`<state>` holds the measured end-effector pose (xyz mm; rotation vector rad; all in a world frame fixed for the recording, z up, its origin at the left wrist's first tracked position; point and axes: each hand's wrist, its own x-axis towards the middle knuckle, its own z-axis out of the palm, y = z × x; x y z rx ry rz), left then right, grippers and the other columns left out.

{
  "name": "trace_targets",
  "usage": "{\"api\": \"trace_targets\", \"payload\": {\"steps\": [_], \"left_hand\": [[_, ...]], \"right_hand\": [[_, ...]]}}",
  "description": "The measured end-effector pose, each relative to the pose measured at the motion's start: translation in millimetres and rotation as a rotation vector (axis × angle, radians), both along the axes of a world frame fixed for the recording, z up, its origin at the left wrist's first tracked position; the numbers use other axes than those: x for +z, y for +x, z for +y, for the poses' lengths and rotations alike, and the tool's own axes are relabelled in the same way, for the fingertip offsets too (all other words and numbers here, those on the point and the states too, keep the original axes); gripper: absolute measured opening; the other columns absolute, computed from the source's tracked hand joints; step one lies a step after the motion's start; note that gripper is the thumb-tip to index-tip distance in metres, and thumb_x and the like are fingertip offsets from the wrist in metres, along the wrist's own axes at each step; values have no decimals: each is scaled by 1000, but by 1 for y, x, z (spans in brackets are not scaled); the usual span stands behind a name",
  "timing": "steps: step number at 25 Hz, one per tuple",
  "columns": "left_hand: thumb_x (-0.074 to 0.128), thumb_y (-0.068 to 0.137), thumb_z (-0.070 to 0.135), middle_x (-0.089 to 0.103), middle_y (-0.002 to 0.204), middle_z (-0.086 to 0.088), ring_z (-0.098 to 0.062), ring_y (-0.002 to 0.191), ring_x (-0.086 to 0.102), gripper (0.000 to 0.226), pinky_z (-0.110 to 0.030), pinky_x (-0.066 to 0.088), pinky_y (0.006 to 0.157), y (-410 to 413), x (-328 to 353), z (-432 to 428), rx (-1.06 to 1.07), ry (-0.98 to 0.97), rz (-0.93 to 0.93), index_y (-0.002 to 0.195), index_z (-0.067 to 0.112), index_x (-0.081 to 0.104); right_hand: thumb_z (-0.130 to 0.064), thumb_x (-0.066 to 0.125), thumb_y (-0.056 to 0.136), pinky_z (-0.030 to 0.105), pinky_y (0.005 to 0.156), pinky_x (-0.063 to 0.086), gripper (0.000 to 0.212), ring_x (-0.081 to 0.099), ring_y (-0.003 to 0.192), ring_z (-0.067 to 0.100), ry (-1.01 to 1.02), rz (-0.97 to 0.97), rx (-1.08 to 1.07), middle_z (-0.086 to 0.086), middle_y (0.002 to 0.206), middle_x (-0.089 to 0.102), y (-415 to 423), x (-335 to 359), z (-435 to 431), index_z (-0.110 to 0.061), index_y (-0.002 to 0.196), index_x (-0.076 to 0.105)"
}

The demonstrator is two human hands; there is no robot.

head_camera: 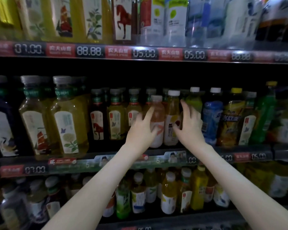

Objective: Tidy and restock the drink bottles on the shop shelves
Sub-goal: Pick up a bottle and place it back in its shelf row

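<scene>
Your left hand [142,128] grips the pink bottle [157,113], which stands at the front of the middle shelf [90,164]. Just right of that bottle, your right hand [189,125] clasps the yellow bottle [172,110], thumb on its label.

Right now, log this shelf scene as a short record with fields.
place: middle shelf of a drinks display
left hand: holds the pink bottle, thumb on its label
right hand: holds the yellow bottle, thumb on its front
bottles held: both upright, side by side
right neighbour: blue bottle, untouched
shelf edge: price tag strips
</scene>
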<state>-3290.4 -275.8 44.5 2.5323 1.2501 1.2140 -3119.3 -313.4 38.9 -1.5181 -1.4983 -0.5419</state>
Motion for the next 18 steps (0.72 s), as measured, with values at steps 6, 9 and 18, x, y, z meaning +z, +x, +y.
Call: {"api": "trace_targets", "payload": {"steps": [6,9,18], "left_hand": [[51,94,36,25,149,-13,-33,100,58,78,-32,48,68,40,16,27,22,-10,-102,148,42,-5],[60,89,28,25,145,-16,-36,108,54,85,-30,43,70,39,18,28,51,-28,-113,150,33,1],[66,82,36,45,124,-17,-39,95,58,88,-41,52,72,-2,4,10,19,28,-161,142,36,2]], "right_hand": [[-16,62,89,45,114,28,85,20,143,30,-71,29,246,14,156,17,9,19,32,-22,152,7],[-17,61,91,31,102,36,88,30,137,28,-100,112,324,10,158,12,2,27,42,-26,152,-1],[-22,74,80,30,95,40,98,44,122,21,-29,236,320,11,137,38,-4,26,28,-25,151,6]]}}
